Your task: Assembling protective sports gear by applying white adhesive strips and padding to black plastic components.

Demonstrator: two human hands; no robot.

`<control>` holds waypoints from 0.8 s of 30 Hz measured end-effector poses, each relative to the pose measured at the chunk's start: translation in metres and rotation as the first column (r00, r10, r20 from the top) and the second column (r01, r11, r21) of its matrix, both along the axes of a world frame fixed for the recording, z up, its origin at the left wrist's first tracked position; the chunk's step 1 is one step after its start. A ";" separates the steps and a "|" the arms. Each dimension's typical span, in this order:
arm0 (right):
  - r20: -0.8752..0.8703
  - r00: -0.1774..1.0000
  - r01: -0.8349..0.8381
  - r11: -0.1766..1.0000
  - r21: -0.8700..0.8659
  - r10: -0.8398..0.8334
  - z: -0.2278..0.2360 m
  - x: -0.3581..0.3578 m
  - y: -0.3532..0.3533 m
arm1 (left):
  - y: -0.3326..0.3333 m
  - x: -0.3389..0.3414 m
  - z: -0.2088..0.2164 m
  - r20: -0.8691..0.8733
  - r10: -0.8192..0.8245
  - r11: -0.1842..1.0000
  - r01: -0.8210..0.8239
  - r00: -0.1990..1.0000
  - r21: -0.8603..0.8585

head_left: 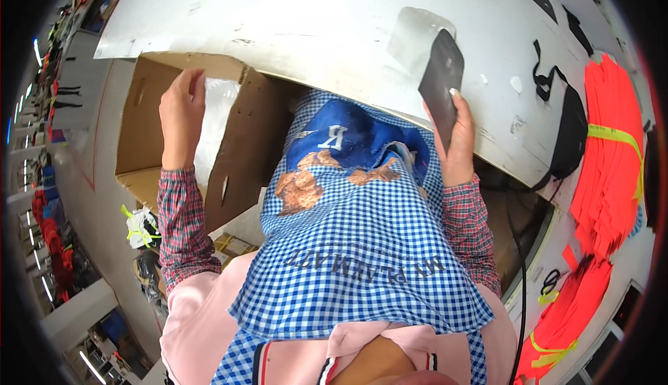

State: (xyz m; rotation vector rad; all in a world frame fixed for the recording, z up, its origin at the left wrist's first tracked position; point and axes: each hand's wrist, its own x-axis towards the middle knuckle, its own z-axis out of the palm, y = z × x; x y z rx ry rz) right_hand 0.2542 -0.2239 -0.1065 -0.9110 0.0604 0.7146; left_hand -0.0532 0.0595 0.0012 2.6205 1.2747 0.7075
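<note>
My right hand (456, 141) is closed on a flat dark grey piece (443, 68) with rounded corners, held upright at the table's near edge. The thumb lies on its dark face, and a reddish strip shows along its lower left edge. Behind it, a pale grey, see-through-looking flat sheet (410, 31) lies on the table. On the left, my left hand (181, 121) is raised over an open cardboard box (229, 155). Its fingers are loosely bent with a small gap at the thumb, and nothing shows between them. White plastic film (216, 117) is inside the box.
The white table (299, 23) runs across the front. A black strap-and-fabric piece (569, 124) lies at its right side. Beyond are bundles of orange-red fabric (609, 148) tied with yellow strips, and black scissors (550, 281). A black cable (518, 260) hangs at my right.
</note>
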 end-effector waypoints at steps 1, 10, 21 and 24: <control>-0.016 1.000 0.014 1.000 -0.005 -0.014 -0.002 0.000 0.000 | -0.017 0.021 0.011 0.135 -0.109 0.990 0.119 0.985 -0.070; -0.032 0.999 -0.022 0.998 0.064 0.024 -0.009 0.001 -0.004 | -0.129 0.148 -0.104 0.053 -0.616 0.775 0.617 0.786 -0.136; 0.054 0.992 0.109 0.994 0.022 -0.110 0.007 0.016 -0.017 | -0.105 0.166 -0.124 0.032 -0.739 0.662 0.734 0.673 -0.152; 0.112 0.986 0.133 0.990 -0.043 -0.128 0.003 0.021 -0.020 | -0.102 0.167 -0.124 0.033 -0.749 0.650 0.744 0.661 -0.154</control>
